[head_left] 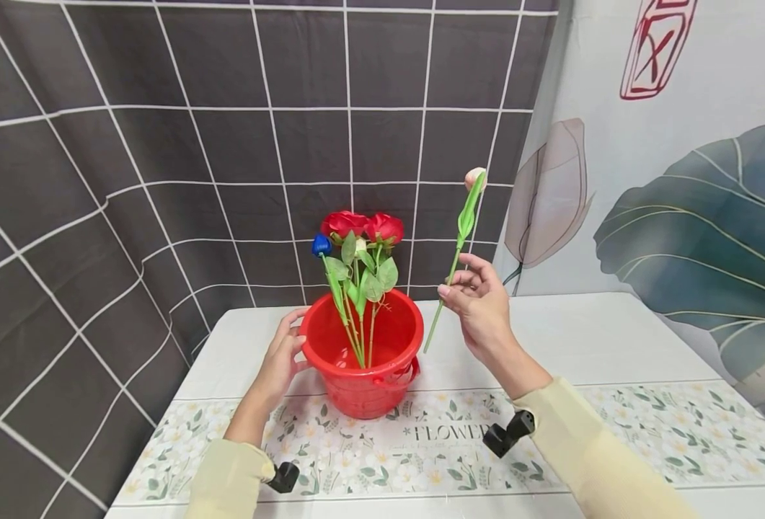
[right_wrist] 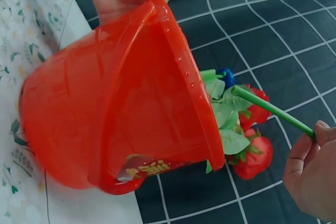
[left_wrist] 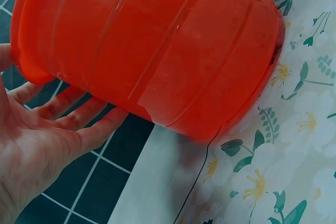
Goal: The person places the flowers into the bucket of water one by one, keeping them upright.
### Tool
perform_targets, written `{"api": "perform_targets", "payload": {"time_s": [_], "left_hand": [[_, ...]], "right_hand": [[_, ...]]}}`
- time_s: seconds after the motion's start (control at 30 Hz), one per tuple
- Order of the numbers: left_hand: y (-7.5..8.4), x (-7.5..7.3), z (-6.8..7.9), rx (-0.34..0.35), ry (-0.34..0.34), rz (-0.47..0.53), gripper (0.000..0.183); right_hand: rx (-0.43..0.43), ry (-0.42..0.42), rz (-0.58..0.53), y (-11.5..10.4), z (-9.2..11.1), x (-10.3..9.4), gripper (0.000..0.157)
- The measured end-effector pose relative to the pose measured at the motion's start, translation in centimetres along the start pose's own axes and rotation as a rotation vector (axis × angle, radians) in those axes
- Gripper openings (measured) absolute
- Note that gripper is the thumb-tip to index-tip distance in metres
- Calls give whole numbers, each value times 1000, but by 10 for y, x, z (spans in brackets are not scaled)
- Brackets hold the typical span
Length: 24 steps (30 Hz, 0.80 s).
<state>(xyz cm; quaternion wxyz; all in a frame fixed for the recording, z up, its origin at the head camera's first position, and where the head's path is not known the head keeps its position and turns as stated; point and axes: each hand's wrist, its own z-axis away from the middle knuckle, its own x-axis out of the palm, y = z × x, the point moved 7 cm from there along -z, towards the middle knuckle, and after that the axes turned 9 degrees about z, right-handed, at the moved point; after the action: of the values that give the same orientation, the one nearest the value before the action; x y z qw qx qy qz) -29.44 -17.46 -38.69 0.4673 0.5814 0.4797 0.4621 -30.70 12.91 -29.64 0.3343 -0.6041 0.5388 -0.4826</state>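
Note:
In the head view my right hand (head_left: 482, 306) pinches the green stem of an artificial flower (head_left: 466, 220) with a pale pinkish-white bloom, raised to the right of a red bucket (head_left: 369, 396). Its cut stem end (right_wrist: 236, 92) points toward the bucket's mouth in the right wrist view. My left hand (head_left: 282, 360) rests against the bucket's left side, fingers extended along the wall just below the rim, as the left wrist view shows. Inside the bucket stand two red roses (head_left: 384, 228), a blue bud (head_left: 321, 245) and a small pale bloom (head_left: 360, 245) among green leaves.
The bucket stands on a white table (head_left: 590, 335) covered with a flower-printed strip (head_left: 674, 425). Behind it hangs a dark cloth with a white grid (head_left: 220, 144); a pale printed curtain (head_left: 693, 166) is at the right. The bucket's handle (head_left: 398, 382) hangs at its front.

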Motion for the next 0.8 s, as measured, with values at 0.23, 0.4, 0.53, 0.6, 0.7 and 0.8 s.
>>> {"api": "perform_targets", "payload": {"time_s": [0.23,0.4,0.53,0.6,0.7,0.8], "left_hand": [[0,-1,-1,0,4,3,54],[-1,-1,-1,-2,6,0,55],[0,-1,-1,4,5,1,54],[0,-1,0,7,4,1,54],[0,-1,0,11,0,4,54],[0,-1,0,19,-5,3,54]], "right_hand": [[-29,8,-9,-3,-5,10,56],[-39,20,3,-3,-9,14,58],[-42,31,17,-2,-10,17,59],[-43,32,31,-1,-10,19,59],[-45,31,64,2,-9,22,57],[-48,26,102,6,-8,26,56]]}}
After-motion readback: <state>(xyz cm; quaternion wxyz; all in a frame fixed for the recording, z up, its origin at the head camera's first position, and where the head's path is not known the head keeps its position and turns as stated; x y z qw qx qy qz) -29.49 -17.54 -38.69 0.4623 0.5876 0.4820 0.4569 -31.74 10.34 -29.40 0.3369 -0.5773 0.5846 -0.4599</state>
